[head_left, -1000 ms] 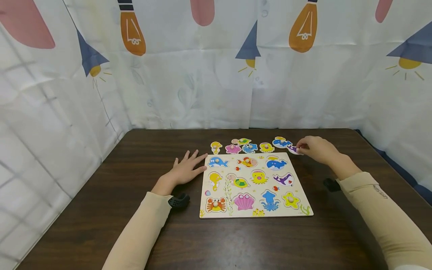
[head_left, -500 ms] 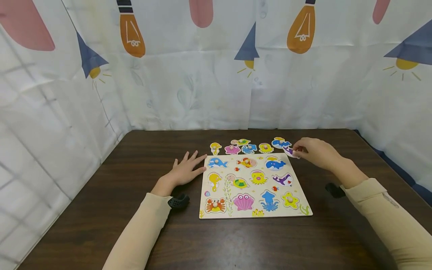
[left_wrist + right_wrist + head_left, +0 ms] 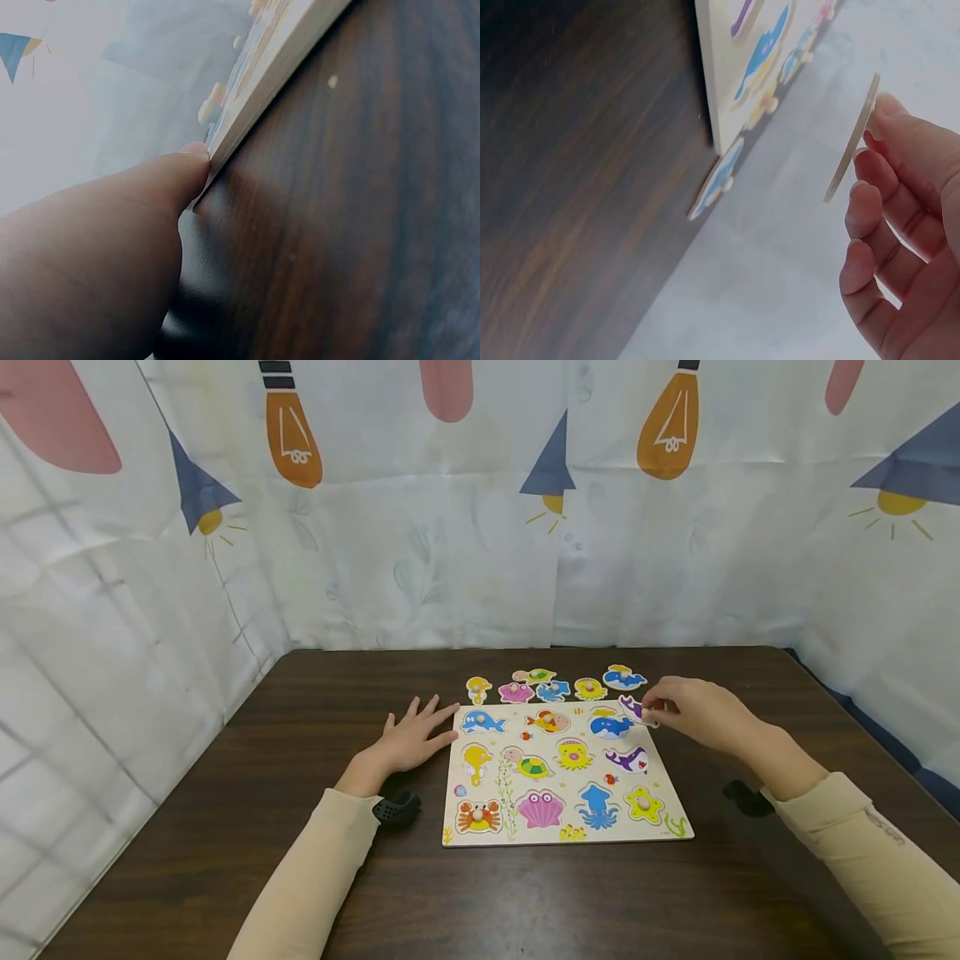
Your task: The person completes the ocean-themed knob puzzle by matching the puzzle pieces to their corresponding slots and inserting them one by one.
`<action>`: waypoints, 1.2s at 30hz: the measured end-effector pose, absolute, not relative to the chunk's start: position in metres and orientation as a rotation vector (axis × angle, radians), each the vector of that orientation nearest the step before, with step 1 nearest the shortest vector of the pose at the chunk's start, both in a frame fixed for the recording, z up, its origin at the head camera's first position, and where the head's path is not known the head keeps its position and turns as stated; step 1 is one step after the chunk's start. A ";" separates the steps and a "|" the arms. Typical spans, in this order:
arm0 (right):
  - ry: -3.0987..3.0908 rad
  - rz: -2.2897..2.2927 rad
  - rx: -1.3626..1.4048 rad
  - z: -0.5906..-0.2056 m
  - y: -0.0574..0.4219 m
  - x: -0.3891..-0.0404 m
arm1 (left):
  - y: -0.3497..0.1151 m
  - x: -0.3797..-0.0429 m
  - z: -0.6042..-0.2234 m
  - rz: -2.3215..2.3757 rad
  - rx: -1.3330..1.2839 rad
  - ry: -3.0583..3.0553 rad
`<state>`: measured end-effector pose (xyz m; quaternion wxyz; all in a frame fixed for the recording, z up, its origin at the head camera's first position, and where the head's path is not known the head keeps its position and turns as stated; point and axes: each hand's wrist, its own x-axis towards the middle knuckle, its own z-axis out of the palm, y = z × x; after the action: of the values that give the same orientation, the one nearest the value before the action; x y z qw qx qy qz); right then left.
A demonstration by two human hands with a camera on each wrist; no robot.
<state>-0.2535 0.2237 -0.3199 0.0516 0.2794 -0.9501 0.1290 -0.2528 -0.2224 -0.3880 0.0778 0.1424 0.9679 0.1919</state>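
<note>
My right hand [image 3: 699,713] pinches a purple whale puzzle piece [image 3: 632,707] between thumb and fingers, over the board's far right corner. In the right wrist view the piece [image 3: 853,139] shows edge-on, lifted off the table. My left hand [image 3: 408,739] lies with fingers spread at the board's left edge; in the left wrist view its thumb [image 3: 187,169] touches that edge. The wooden puzzle board [image 3: 555,827] carries sea-animal pictures. Knobbed pieces sit in it, among them a crab [image 3: 478,816], a starfish [image 3: 644,805], a red fish [image 3: 549,721] and a blue dolphin [image 3: 482,721].
Loose knobbed pieces lie behind the board: a seahorse [image 3: 478,690], a pink shell [image 3: 516,692], a turtle [image 3: 534,676], a squid [image 3: 552,691], a yellow octopus [image 3: 591,688] and a blue whale [image 3: 623,677]. A printed curtain [image 3: 450,568] hangs behind the dark wooden table [image 3: 360,685].
My right hand has brought the purple whale piece leftward and nearer, from beside the blue whale piece to over the board's corner. My left hand has stayed in place.
</note>
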 end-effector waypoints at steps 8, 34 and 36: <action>-2.920 0.436 0.899 -0.326 0.218 -0.244 | -0.222 -0.253 -0.388 0.585 0.427 2.895; -2.997 0.480 1.021 -0.346 0.213 -0.235 | -0.222 -0.251 -0.386 0.595 0.429 2.892; -3.006 0.475 1.019 -0.347 0.213 -0.235 | -0.222 -0.251 -0.385 0.592 0.430 2.891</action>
<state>-0.2349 0.2129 -0.3466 -0.0341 0.3173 -0.9361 0.1479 -0.2511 -0.2218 -0.3854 0.0796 0.1437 0.9664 0.1979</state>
